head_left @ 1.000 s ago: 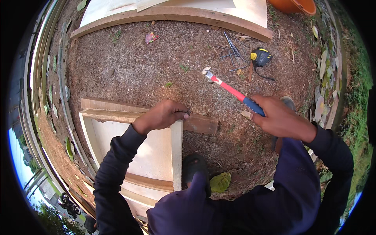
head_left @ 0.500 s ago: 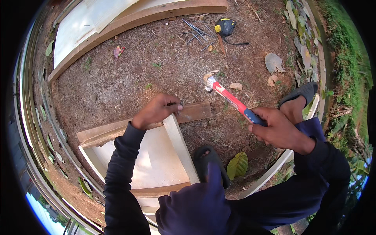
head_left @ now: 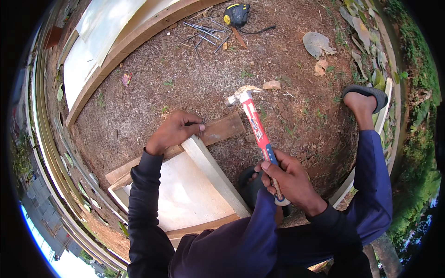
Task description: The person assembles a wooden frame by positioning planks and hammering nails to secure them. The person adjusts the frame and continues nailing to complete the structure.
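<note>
My left hand pinches a thin nail between thumb and fingertips. It is at the top corner of a pale wooden frame, which has a white panel inside. Beneath that corner lies a flat brown board that sticks out to the right. My right hand is wrapped round the blue lower handle of a claw hammer with a red, white and blue grip. The hammer head is raised to the right of the nail, apart from it.
On the dirt ahead lie several loose nails and a black-and-yellow tape measure. A larger wooden frame with white sheeting stands at the far left. My sandalled foot is at the right, near dry leaves.
The hammer has swung more upright and moved left with my right hand, closer to my body. My left hand keeps the nail at the frame corner. The view has shifted.
</note>
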`<state>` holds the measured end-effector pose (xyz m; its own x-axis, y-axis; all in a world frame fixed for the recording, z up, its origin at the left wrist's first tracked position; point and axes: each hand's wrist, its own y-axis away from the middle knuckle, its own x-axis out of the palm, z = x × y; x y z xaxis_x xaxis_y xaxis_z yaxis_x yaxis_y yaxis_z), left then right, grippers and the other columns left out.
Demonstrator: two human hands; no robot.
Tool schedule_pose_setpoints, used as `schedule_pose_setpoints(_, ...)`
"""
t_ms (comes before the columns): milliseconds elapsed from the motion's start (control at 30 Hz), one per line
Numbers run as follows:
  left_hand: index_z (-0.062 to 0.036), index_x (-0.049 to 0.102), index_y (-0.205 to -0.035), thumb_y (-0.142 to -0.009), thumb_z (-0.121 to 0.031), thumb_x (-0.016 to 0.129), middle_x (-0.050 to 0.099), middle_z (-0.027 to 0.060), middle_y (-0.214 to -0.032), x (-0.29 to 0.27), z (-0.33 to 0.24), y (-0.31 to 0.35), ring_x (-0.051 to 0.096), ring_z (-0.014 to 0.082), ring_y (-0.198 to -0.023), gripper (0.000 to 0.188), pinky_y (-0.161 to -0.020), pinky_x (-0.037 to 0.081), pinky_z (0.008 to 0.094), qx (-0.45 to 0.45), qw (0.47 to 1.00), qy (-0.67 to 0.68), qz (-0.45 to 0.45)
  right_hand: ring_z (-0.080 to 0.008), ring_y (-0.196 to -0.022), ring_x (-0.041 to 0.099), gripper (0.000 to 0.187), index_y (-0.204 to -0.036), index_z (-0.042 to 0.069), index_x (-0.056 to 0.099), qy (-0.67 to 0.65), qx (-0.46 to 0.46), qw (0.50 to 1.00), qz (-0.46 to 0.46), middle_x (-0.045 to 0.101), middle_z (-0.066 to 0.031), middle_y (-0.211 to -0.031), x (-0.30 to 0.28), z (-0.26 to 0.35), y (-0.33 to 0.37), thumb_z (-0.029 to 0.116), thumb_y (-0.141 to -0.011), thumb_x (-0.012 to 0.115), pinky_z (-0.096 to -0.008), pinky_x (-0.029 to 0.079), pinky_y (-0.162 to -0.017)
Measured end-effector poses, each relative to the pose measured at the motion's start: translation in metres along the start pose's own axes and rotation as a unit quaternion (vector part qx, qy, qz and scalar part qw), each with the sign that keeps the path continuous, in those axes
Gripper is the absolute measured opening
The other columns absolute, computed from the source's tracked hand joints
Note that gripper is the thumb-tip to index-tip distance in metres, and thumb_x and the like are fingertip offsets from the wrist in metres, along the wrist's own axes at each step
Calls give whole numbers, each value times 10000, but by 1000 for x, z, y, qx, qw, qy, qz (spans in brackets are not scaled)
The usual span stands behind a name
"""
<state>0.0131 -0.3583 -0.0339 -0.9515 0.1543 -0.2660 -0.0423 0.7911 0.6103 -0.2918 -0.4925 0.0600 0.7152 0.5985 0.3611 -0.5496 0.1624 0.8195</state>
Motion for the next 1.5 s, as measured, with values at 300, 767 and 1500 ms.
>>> schedule_pose_setpoints(300, 22, 717, -891, -944, -127, 682, 659, 86, -699, -5, -27, -12, 595, 122, -681, 161, -662, 474, 328, -10, 993, -105, 58, -85, -524, 486, 228, -1187, 92, 548, -60, 61, 995, -42, 567, -24, -773, 13, -58, 9, 286, -1121, 448, -254, 402, -469)
schedule_pose_setpoints(767, 15, 716, -903, -931, -97, 687, 678, 116, -729, -4, -33, -17, 626, 165, -692, 118, -692, 500, 343, 8, 989, -123, 85, -68, -521, 471, 205, -1166, 80, 552, 2, 59, 998, -2, 532, -4, -747, 6, -48, -9, 257, -1110, 465, -249, 402, -470)
schedule_pose_setpoints(1500, 44, 715, -956, -937, -90, 681, 699, 172, -804, -8, -36, -23, 686, 269, -764, 140, -745, 522, 387, 23, 979, -152, 133, -70, -502, 458, 184, -1125, 80, 547, -90, 49, 994, -34, 509, 7, -714, -11, -55, 5, 250, -1106, 479, -251, 402, -455)
